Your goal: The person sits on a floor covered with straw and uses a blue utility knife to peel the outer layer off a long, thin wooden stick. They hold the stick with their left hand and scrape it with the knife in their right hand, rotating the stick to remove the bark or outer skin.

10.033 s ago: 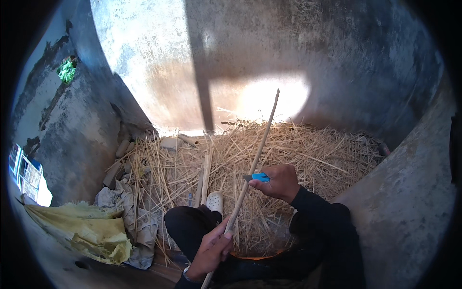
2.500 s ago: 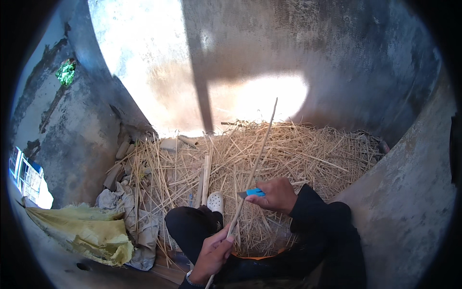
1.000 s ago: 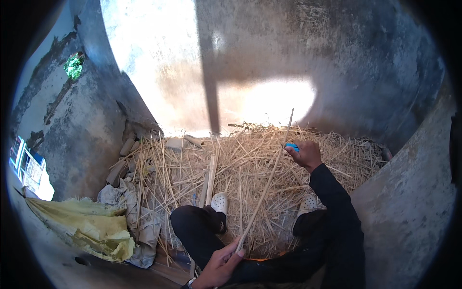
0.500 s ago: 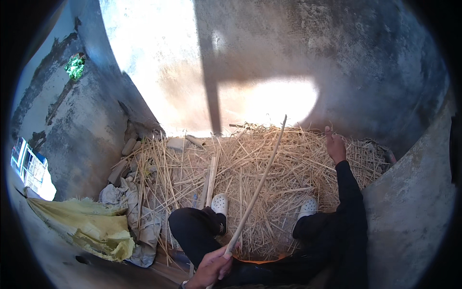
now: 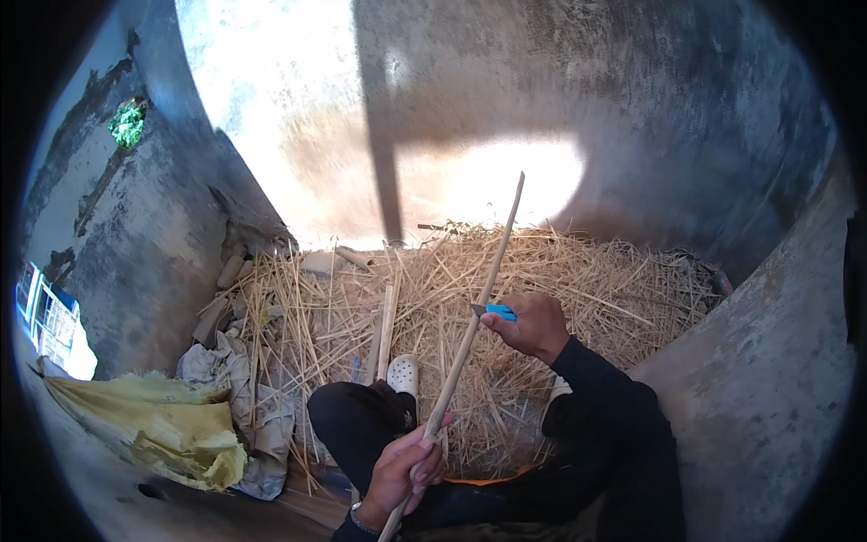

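Note:
A long, pale wooden stick [image 5: 461, 361] slants up and away from the lower middle, its thin far tip in front of the sunlit wall. My left hand [image 5: 404, 467] is closed around its lower part, near my knee. Around the middle of the stick, my right hand [image 5: 537, 325] grips a small knife with a blue handle [image 5: 499, 313]. The short dark blade lies against the stick, and my thumb is beside it. How the other right fingers wrap the handle is partly hidden.
Straw and thin shavings [image 5: 578, 280] cover the floor between my feet and the wall. A yellow sack [image 5: 149, 425] and a crumpled grey cloth [image 5: 271, 434] lie at left. Wooden strips [image 5: 386, 330] rest by my left white clog [image 5: 403, 374]. A concrete wall [image 5: 750, 425] slopes close on my right.
My right hand has come back from the far right to the stick, bringing the blue knife against it. The stick's tip has risen slightly; my left hand keeps its grip.

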`<state>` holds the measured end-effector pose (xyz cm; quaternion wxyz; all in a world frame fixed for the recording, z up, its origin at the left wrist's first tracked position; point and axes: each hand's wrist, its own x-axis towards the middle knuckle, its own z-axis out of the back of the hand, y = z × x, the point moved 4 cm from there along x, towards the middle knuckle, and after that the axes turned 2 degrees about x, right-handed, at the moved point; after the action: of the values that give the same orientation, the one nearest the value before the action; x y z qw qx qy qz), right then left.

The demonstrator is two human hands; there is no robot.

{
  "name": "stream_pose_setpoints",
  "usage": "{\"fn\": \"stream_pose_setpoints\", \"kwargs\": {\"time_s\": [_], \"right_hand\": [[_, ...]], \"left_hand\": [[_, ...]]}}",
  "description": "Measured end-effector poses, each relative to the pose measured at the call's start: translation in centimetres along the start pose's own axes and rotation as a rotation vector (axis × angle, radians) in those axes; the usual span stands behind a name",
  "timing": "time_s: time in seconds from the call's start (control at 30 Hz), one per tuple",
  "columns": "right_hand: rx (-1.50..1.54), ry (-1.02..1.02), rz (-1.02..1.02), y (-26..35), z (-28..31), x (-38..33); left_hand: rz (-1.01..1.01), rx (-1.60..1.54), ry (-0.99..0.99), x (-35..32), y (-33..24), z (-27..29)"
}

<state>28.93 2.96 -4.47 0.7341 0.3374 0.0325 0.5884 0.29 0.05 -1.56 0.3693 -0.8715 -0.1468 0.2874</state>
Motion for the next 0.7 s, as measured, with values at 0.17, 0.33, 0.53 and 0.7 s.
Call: {"fn": "stream_pose_setpoints", "kwargs": {"time_s": [0.17, 0.33, 0.53, 0.7], "right_hand": [[0.043, -0.017, 0.275, 4.9, -1.1, -2.8], [-0.095, -0.114, 0.241, 1.9, -0.6, -0.4], [-0.138, -0.171, 0.288, 1.3, -0.3, 0.5], [-0.107, -0.244, 0.299, 0.0, 0.2, 1.4]], "left_hand": [[-0.012, 0.015, -0.011, -0.1, -0.2, 0.4], [-0.024, 0.086, -0.034, 0.1, -0.9, 0.1], [-0.033, 0.064, 0.007, 0.5, -1.2, -0.2], [-0.041, 0.076, -0.002, 0.3, -1.3, -0.4]]}}
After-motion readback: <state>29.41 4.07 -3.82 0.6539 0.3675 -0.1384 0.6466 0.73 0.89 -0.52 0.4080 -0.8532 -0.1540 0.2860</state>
